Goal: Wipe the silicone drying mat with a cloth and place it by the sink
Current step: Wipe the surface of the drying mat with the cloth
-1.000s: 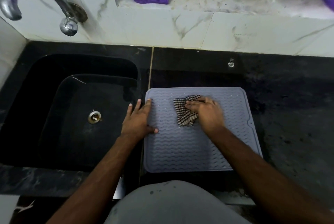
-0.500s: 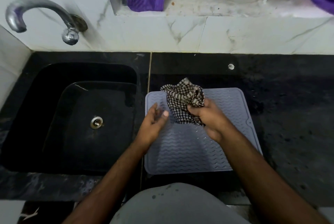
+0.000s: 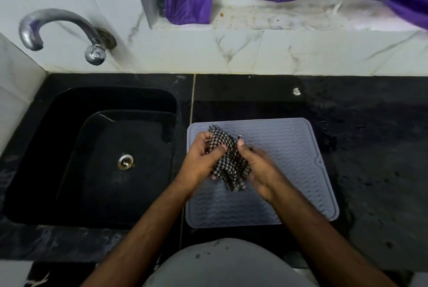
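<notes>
Gripping checked cloth (image 3: 228, 163) in left hand (image 3: 200, 163) and right hand (image 3: 259, 172) (both curled), over mat (image 3: 289, 147), sink (image 3: 111, 147) alongside.

counter (image 3: 370, 147): black stone, speckled, pale seam beside the sink
mat (image 3: 289, 147): grey, wavy-ribbed, flat on counter just right of sink (image 3: 69, 105)

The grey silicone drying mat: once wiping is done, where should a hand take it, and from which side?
Probably the right edge of the grey silicone drying mat, from the right, near its small tab notch. That edge lies flat and bare on the black countertop; the left edge sits under both hands and the checked cloth.
</notes>
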`<state>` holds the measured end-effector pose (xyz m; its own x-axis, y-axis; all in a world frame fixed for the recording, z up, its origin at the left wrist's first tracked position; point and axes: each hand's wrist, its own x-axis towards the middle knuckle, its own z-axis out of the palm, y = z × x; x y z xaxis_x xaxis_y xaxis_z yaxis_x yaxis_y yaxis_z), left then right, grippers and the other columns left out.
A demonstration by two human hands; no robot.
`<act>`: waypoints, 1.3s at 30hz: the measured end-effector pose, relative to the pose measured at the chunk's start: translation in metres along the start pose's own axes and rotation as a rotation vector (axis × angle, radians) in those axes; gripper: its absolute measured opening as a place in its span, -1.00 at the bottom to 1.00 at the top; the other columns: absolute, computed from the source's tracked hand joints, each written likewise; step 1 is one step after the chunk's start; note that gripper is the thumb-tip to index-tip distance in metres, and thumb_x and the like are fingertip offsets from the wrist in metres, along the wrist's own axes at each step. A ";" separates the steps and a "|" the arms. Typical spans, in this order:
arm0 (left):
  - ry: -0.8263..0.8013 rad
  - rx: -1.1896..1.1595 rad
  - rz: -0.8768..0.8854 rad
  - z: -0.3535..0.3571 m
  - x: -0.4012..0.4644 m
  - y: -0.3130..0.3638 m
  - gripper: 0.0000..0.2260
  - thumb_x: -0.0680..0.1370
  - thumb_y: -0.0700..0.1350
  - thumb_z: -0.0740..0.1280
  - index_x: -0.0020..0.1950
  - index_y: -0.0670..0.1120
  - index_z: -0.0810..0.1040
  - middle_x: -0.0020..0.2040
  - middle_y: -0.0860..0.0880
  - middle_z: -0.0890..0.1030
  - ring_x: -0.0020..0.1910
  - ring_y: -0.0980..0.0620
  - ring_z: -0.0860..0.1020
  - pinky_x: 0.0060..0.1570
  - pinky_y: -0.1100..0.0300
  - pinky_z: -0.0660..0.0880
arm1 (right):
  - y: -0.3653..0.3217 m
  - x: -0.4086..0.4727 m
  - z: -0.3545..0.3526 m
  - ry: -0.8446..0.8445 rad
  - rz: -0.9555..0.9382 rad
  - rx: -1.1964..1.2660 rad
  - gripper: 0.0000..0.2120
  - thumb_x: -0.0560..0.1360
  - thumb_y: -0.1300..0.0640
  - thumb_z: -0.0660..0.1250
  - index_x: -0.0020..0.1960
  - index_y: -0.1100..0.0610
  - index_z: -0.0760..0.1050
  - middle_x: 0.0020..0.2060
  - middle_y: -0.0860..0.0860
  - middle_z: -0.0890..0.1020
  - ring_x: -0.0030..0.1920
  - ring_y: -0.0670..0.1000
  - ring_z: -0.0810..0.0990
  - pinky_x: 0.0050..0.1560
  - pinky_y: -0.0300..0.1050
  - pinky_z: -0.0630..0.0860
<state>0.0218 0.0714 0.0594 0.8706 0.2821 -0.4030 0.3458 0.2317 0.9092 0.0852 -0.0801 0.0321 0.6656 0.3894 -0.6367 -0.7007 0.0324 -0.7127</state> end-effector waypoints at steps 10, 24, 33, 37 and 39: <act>-0.070 -0.230 0.006 -0.013 -0.008 0.023 -0.70 0.64 -0.21 0.30 0.37 -0.21 0.53 0.26 -0.25 0.62 0.31 -0.25 0.55 0.37 -0.16 0.44 | 0.007 0.008 0.018 0.080 -0.227 -0.247 -0.71 0.65 -0.01 0.27 0.31 0.08 0.49 0.16 0.04 0.68 0.21 0.05 0.64 0.22 0.09 0.60; 0.077 -0.014 0.150 0.004 -0.013 0.034 -0.79 0.62 -0.27 0.33 0.24 -0.16 0.61 0.06 -0.22 0.69 0.08 -0.18 0.67 0.23 -0.17 0.56 | 0.001 -0.005 0.038 0.019 -0.142 -0.460 -0.33 0.57 -0.16 0.34 0.55 0.02 0.15 0.14 0.04 0.62 0.05 -0.05 0.66 0.09 -0.04 0.62; -0.073 0.658 0.483 0.009 -0.017 0.036 -0.66 0.52 -0.22 0.39 0.28 -0.01 0.60 0.13 0.11 0.65 0.13 0.20 0.59 0.19 0.22 0.52 | -0.032 -0.035 0.034 -0.141 -0.032 0.082 -0.31 0.61 -0.37 -0.06 0.28 0.12 0.57 0.12 0.13 0.71 0.16 0.10 0.68 0.16 0.08 0.60; -0.222 0.890 0.524 0.010 -0.014 0.025 -0.73 0.52 -0.12 0.38 0.22 -0.04 0.57 0.03 0.03 0.62 0.01 0.07 0.58 0.03 0.03 0.54 | -0.038 -0.032 0.039 -0.053 0.052 0.115 -0.46 0.60 -0.23 0.23 0.14 0.24 0.62 0.05 0.17 0.72 0.03 0.08 0.72 -0.05 -0.05 0.65; -0.290 0.845 0.515 0.010 -0.015 0.021 -0.80 0.56 -0.09 0.39 0.17 -0.06 0.59 -0.07 0.04 0.63 -0.10 0.09 0.59 -0.09 0.03 0.55 | -0.038 -0.028 0.037 0.012 0.052 0.122 -0.63 0.63 -0.07 0.28 0.10 0.24 0.62 0.01 0.17 0.72 -0.04 0.09 0.73 -0.10 -0.04 0.67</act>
<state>0.0193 0.0630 0.0852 0.9950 -0.0994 -0.0055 -0.0572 -0.6153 0.7862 0.0833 -0.0586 0.0879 0.6301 0.3824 -0.6758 -0.7599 0.1249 -0.6379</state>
